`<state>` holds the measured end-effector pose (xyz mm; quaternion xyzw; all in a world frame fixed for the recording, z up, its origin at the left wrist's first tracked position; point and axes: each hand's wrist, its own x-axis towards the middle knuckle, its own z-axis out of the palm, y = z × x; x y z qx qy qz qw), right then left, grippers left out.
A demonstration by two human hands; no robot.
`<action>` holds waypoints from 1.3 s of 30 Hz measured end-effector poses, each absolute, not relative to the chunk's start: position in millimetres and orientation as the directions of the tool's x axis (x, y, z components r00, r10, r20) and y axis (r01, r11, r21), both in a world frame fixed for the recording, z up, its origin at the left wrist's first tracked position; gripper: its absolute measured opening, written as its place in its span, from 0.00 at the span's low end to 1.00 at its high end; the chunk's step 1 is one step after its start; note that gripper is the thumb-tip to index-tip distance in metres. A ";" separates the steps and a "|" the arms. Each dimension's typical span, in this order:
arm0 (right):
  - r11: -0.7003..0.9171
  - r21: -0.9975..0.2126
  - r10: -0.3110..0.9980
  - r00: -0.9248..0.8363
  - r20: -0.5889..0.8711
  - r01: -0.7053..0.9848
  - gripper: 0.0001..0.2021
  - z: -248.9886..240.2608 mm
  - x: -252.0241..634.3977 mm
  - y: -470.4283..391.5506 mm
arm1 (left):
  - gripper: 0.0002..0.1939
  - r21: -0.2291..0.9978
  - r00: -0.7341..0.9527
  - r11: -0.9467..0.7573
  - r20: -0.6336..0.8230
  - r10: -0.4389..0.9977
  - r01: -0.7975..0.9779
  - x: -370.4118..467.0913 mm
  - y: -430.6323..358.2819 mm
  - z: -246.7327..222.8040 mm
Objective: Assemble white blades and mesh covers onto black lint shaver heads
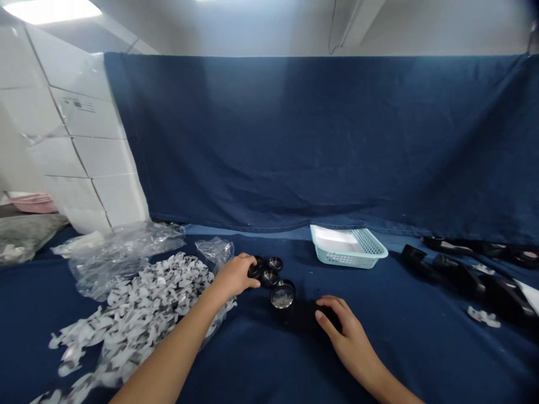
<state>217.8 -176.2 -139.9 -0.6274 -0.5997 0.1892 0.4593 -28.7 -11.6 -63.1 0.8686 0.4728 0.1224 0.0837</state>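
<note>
My left hand [236, 276] reaches to a cluster of small black round caps, its thumb and fingers closed around one black cap [254, 269] at the cluster's left side. Other black caps [269, 278] sit just beside the fingertips, shiny inside and rimmed. Close in front of them is a black part with a round, silver-rimmed mesh end [282, 297]. Its dark body [301, 315] stretches right across the cloth and blends into it. My right hand [343, 326] is curled around that body's right end, thumb toward me; the fingertips are partly hidden.
A large heap of small grey-white plastic pieces [151, 303] spreads at left, with clear plastic bags [122, 255] behind. A light-blue basket [349, 259] holding white paper stands at the back. Black curved housings [458, 275] and white pieces [483, 317] lie right. White boxes [96, 146] are stacked left.
</note>
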 end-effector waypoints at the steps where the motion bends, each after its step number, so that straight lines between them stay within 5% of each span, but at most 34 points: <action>1: 0.142 -0.803 0.927 0.208 0.314 0.579 0.11 -140.2 218.0 -176.2 | 0.16 0.254 0.522 -0.535 0.121 0.844 0.806 -31.0 -11.6 -63.0; 9: 0.153 -0.796 0.919 0.213 0.333 0.585 0.12 -141.3 218.8 -175.8 | 0.32 0.226 0.545 -0.532 0.010 0.839 0.816 -31.9 -15.6 -68.0; 17: 0.174 -0.786 0.927 0.170 0.334 0.594 0.13 -137.4 216.9 -178.1 | 0.17 0.123 0.488 -0.479 -0.059 0.871 0.869 -27.4 -22.8 -64.6; 28: 0.235 -0.686 0.962 -0.065 0.265 0.689 0.21 -121.7 208.2 -192.8 | 0.16 0.128 0.467 -0.460 -0.030 0.884 0.879 -31.7 -21.6 -59.5; 39: 0.164 -0.684 0.976 -0.016 0.217 0.710 0.29 -132.2 209.5 -189.6 | 0.17 0.129 0.447 -0.446 0.024 0.894 0.886 -45.2 -11.0 -16.4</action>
